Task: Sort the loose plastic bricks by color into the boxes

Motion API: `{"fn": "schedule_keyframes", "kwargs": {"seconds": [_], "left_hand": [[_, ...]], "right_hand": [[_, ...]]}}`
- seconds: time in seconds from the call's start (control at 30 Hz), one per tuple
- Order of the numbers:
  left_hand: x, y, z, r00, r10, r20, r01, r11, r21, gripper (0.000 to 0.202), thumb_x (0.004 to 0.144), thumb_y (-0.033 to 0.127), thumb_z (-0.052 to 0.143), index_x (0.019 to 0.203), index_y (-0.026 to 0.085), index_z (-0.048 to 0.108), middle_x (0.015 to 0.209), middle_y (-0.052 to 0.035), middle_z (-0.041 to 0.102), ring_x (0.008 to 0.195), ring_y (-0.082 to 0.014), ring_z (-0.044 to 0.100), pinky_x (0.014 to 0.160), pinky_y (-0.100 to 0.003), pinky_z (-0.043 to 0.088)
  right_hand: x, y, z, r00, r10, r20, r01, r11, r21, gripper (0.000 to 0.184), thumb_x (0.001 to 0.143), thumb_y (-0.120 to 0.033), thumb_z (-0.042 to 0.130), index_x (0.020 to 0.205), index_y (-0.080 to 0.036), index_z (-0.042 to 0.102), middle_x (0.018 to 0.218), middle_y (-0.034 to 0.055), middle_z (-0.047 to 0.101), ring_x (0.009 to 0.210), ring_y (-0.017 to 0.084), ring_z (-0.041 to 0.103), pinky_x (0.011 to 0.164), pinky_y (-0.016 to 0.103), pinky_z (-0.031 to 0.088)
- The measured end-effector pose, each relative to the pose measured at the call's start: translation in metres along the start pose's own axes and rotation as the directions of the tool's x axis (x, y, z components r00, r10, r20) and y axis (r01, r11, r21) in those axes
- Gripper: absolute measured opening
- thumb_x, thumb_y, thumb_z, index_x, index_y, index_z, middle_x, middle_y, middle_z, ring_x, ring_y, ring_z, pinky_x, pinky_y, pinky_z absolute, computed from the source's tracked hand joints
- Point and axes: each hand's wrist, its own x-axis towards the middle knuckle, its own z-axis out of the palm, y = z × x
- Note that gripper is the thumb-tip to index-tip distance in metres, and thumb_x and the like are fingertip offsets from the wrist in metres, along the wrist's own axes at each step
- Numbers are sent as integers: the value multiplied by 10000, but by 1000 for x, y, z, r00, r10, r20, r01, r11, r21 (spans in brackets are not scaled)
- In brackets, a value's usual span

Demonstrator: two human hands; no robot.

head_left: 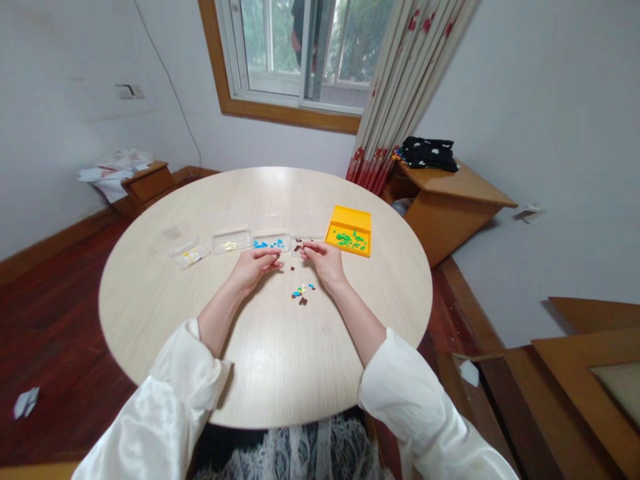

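Note:
My left hand is closed in a pinch just in front of the clear box of blue pieces. Whatever its fingertips hold is too small to make out. My right hand reaches over the front of a clear box with dark brown pieces, thumb and fingers together; what lies between them is unclear. Below the hands, one brown piece lies alone on the table. Nearer to me is a small cluster of blue, yellow, green and brown pieces, with some brown ones at its front.
On the round table, a yellow box of green pieces stands open at right. Clear boxes with pale yellow pieces and yellow-and-white pieces stand at left. A wooden cabinet is behind the table's right side.

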Motion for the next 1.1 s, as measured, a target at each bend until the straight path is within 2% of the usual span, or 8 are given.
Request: {"fn": "schedule_keyframes", "kwargs": {"seconds": [0.23,0.53,0.8,0.87,1.03,1.1], "left_hand": [[-1,1,2,1000,-16,-15,16,1000,-7,178,546,111,729,721,87,707,604,-16,625,562,-99,582,732,-315,544],[-1,1,2,1000,-4,-22,4,1000,-14,208,509,117,757,705,83,697,654,-21,631,568,-97,577,741,-339,548],[-3,2,4,999,15,-30,-16,1000,-20,281,438,161,793,680,100,663,662,-16,653,550,-92,571,684,-314,537],[-3,2,4,1000,18,-25,-18,1000,-18,292,431,171,796,675,104,649,643,-11,648,544,-92,570,669,-303,528],[-4,1,4,1000,15,15,-15,1000,-1,303,440,191,803,664,114,614,596,0,629,543,-92,570,657,-283,509],[-4,1,4,999,17,32,-17,1000,3,304,446,192,803,664,120,604,591,4,626,551,-99,580,657,-287,507]], "right_hand": [[0,-3,-2,1000,9,-16,-10,999,-37,139,674,-209,683,804,-158,684,730,18,701,667,121,652,665,276,559],[0,-6,-2,996,58,-74,-58,998,9,150,618,-187,712,749,-160,646,667,5,687,650,125,652,644,266,553],[-2,-9,0,998,41,-56,-42,999,-12,165,592,-181,686,755,-156,697,697,7,699,633,105,611,623,242,510],[-3,-9,1,999,40,-25,-40,999,-10,161,589,-189,691,747,-159,702,703,8,699,627,101,604,623,241,503],[-10,-5,8,979,58,194,-44,996,-76,185,598,-233,710,770,-164,720,685,10,699,629,113,614,641,269,511],[-12,-2,10,970,47,239,-24,995,-99,193,608,-241,708,785,-164,724,715,18,711,641,117,621,658,282,518]]}}
